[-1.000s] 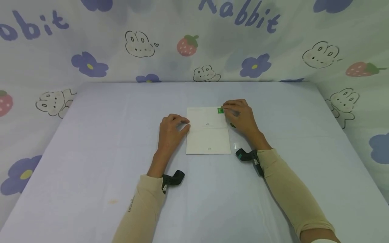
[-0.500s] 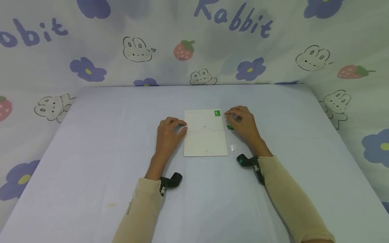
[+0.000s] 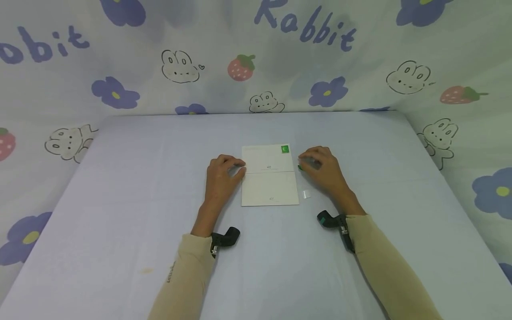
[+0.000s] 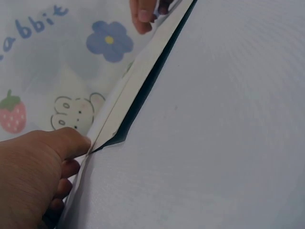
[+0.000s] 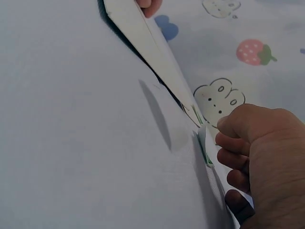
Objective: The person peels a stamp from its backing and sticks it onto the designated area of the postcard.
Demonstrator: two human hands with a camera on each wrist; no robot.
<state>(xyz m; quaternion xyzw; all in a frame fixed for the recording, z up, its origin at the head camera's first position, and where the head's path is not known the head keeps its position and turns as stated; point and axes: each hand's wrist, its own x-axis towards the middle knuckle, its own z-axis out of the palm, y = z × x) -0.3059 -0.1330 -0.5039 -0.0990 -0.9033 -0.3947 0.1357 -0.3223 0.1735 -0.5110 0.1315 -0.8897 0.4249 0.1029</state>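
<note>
An off-white card, with a line across its middle, lies on the table. A small green square stamp sits in its upper right corner. My left hand rests at the card's left edge, thumb and forefinger tips bent against it; in the left wrist view the thumb meets that edge. My right hand is just right of the card, with bent fingers and a gap between thumb and forefinger. Close by its thumb tip is a small curled green-and-white piece, mostly hidden by the fingers in the head view.
A small clear-looking scrap lies right of the card's lower half. The white table ends at the back against a curtain printed with rabbits, flowers and strawberries.
My right hand has let go of the stamp's corner and moved right and toward me, to the curled green piece. My left hand stays at the card's edge. The view has shifted slightly.
</note>
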